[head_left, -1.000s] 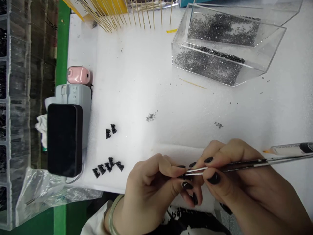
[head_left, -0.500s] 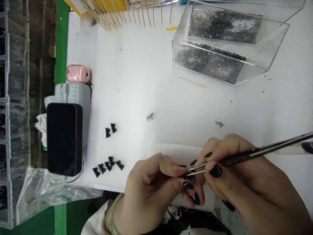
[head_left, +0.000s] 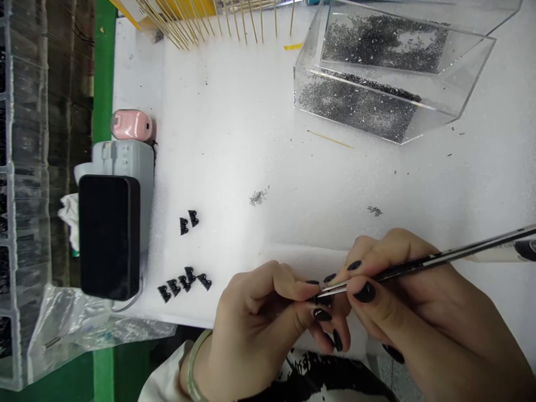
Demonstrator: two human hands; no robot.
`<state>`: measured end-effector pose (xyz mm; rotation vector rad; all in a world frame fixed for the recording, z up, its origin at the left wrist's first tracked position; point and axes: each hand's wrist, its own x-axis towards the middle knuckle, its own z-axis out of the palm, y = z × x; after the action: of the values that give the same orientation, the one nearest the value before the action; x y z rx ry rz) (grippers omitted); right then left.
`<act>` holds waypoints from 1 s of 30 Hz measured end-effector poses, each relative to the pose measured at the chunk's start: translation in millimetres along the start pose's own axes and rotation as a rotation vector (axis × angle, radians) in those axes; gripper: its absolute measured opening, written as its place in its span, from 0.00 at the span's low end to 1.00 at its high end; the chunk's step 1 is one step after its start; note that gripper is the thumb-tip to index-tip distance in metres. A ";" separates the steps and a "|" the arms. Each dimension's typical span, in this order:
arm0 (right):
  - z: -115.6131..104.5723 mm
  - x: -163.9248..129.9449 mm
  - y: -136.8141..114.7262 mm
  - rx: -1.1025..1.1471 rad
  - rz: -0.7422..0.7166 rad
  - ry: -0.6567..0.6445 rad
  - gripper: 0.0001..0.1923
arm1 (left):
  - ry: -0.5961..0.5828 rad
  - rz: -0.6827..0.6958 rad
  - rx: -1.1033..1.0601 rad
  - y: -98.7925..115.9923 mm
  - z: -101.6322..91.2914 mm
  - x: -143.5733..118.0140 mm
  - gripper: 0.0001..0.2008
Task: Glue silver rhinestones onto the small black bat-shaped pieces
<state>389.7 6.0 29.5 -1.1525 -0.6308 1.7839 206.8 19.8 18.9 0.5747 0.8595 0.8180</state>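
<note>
My left hand [head_left: 263, 318] pinches a small black piece [head_left: 325, 301], mostly covered by its thumb and index finger. It resembles the small black claw-clip-like pieces [head_left: 184, 282] lying to the left, though I cannot tell its full shape. In my right hand [head_left: 410, 301] are long black-and-silver tweezers [head_left: 444, 257], their tips close together at the piece between my left fingertips. Whether the tips grip anything is too small to tell. Two more black pieces [head_left: 188, 221] lie farther up. Small heaps of tiny metal rings [head_left: 258, 196] and dark links [head_left: 375, 210] sit on the white surface [head_left: 234, 139].
Clear trays [head_left: 464, 100] with many tiny dark links stand at the back right. A thin wooden stick [head_left: 330, 139] lies before them, and more sticks [head_left: 234, 22] stand at the back. A black rectangular device [head_left: 109, 237] and a pink case [head_left: 132, 124] line the left edge.
The tweezer tips, spread apart before, have come together at the black piece. My left hand has hardly moved.
</note>
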 end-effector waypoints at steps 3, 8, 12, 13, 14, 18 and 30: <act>3.6 3.7 -1.2 0.036 0.014 0.025 0.08 | -0.004 -0.002 -0.020 0.0 0.0 0.6 0.13; 9.8 11.0 -4.5 0.117 0.014 0.072 0.13 | 0.011 0.003 -0.032 -0.4 0.3 0.0 0.13; 10.2 11.3 -4.7 0.104 0.019 0.062 0.12 | 0.011 0.013 -0.026 0.1 1.5 -0.3 0.14; 9.9 10.9 -4.4 0.096 0.015 0.064 0.12 | 0.011 0.013 -0.024 0.3 1.6 -0.2 0.14; 9.4 10.6 -4.1 0.087 0.010 0.066 0.11 | 0.010 0.014 -0.021 0.3 1.7 0.0 0.14; 7.1 10.6 -3.6 0.056 -0.011 0.064 0.11 | 0.010 0.019 -0.003 -1.1 0.3 0.2 0.13; 8.0 9.9 -1.8 0.028 -0.019 0.075 0.10 | 0.005 0.014 0.021 0.8 -0.2 -0.3 0.12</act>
<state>381.6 16.0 30.1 -1.1847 -0.5690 1.7206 206.2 20.1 19.5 0.5975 0.8707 0.8243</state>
